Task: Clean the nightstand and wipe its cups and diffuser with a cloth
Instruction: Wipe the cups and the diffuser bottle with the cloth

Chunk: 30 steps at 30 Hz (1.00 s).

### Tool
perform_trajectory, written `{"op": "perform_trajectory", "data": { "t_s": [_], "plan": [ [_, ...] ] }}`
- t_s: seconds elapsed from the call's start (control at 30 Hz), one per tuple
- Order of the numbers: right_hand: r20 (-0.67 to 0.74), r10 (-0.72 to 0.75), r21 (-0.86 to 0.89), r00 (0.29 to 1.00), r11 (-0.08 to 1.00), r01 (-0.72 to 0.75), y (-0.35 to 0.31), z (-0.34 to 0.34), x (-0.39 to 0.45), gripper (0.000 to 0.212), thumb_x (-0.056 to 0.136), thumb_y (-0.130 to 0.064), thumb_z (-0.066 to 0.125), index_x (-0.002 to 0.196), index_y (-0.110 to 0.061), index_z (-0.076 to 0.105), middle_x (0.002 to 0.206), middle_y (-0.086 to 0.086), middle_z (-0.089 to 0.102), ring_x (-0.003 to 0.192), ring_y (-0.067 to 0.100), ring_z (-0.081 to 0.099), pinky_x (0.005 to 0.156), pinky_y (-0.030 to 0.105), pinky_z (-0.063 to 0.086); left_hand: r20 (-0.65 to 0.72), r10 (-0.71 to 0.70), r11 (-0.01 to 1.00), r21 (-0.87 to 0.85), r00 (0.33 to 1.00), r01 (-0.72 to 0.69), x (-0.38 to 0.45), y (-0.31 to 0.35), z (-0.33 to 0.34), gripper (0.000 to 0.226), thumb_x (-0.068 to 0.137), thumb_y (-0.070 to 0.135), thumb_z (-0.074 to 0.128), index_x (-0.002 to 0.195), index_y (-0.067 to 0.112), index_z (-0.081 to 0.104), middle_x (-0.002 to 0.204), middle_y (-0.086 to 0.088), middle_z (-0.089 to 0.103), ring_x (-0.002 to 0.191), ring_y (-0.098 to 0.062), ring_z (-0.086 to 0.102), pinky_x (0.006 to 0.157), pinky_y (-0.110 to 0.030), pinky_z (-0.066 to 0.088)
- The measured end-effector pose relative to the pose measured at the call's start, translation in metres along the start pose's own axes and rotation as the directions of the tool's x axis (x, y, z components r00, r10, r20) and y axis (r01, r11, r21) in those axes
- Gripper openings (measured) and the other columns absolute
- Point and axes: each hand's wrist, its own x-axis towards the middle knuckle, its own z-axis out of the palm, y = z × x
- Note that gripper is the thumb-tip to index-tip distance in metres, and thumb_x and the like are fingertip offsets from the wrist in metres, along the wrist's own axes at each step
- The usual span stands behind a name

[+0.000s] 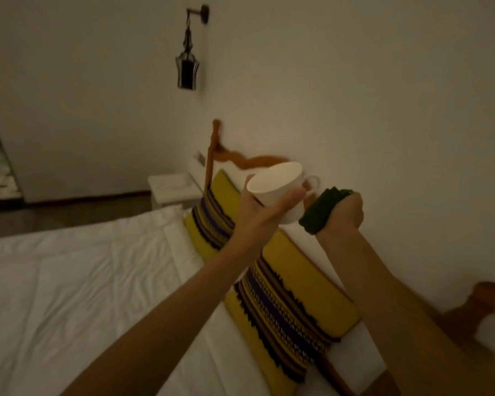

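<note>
the left hand [265,208] holds a white cup [280,190] up in the air above the bed, a little right of centre in the view; the thumb lies curled over the near side of the cup just under its rim and the other fingers wrap round the far side, mostly hidden. the cup is tilted so that its open mouth faces toward ten o'clock, and its handle sticks out at three o'clock. just beside it, at four o'clock from the cup, the right hand [342,214] is closed into a fist round a bunched dark green cloth [319,211], fingers pressed tight together, with the cloth poking out of both ends of the fist. whether the cloth touches the cup's base cannot be told. both bare forearms reach in from the bottom edge. under the arms lie two yellow cushions [292,284] with dark woven bands, leaning along an orange-brown wooden headboard [240,157] against the pale wall. a white quilt [77,284] covers the bed toward eight o'clock. a white nightstand [173,185] stands beyond the bed at ten o'clock from the cup, well apart from both hands. a dark lantern lamp [187,70] hangs from a wall bracket toward twelve o'clock.
</note>
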Motion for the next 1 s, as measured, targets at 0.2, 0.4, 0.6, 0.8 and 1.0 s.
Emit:
{"op": "perform_trajectory", "data": {
  "t_s": [0.2,0.4,0.6,0.8,1.0],
  "plan": [
    [-0.058,0.044,-0.495,0.997,0.866,-0.067,0.087,-0.034,0.022,0.024,0.1,-0.033,0.042,0.082,-0.02,0.052,0.083,0.007,0.057,0.072,0.022,0.058,0.072,0.034,0.05,-0.015,-0.144,0.986,0.089,0.99,0.144,-0.014,-0.07,-0.064,0.051,0.076,0.036,0.082,0.12,0.027,0.059,0.113,0.012,0.07,0.102,-0.002,0.067,0.074,-0.016,0.055],
    [0.134,0.06,-0.753,0.989,0.655,0.062,0.168,-0.055,0.042,0.031,0.1,-0.033,0.042,0.095,-0.01,0.062,0.095,0.013,0.062,0.094,0.038,0.064,0.075,0.041,0.053,-0.07,-0.347,0.893,0.281,0.935,0.352,-0.051,-0.131,-0.113,0.058,0.07,0.032,0.089,0.118,0.027,0.058,0.107,0.015,0.069,0.098,0.0,0.066,0.071,-0.018,0.055],
    [0.303,0.17,-0.869,0.938,0.453,0.199,0.247,-0.084,0.051,0.031,0.099,-0.03,0.043,0.071,-0.024,0.053,0.08,0.002,0.058,0.082,0.021,0.059,0.08,0.041,0.05,-0.244,-0.461,0.658,0.55,0.853,0.513,-0.095,-0.18,-0.168,0.091,0.052,0.068,0.086,0.127,0.036,0.046,0.117,0.018,0.058,0.102,0.006,0.058,0.071,-0.011,0.053],
    [0.211,0.334,-0.937,0.918,0.336,0.093,0.327,-0.137,0.062,0.034,0.098,-0.03,0.042,0.078,-0.009,0.06,0.073,0.005,0.057,0.069,0.018,0.055,0.069,0.034,0.046,-0.173,-0.645,0.37,0.782,0.745,0.501,-0.158,-0.249,-0.214,0.09,0.059,0.032,0.09,0.134,0.031,0.041,0.126,0.001,0.051,0.11,-0.021,0.054,0.081,-0.024,0.047],
    [0.182,0.42,-0.977,0.889,0.179,0.116,0.381,-0.189,0.08,0.037,0.096,-0.029,0.04,0.068,-0.01,0.055,0.063,-0.002,0.053,0.06,0.012,0.05,0.063,0.031,0.044,-0.181,-0.811,0.139,0.864,0.556,0.484,-0.237,-0.328,-0.228,0.097,0.054,0.013,0.09,0.133,0.027,0.036,0.133,-0.009,0.036,0.112,-0.021,0.039,0.086,-0.032,0.048]
  ]
}}
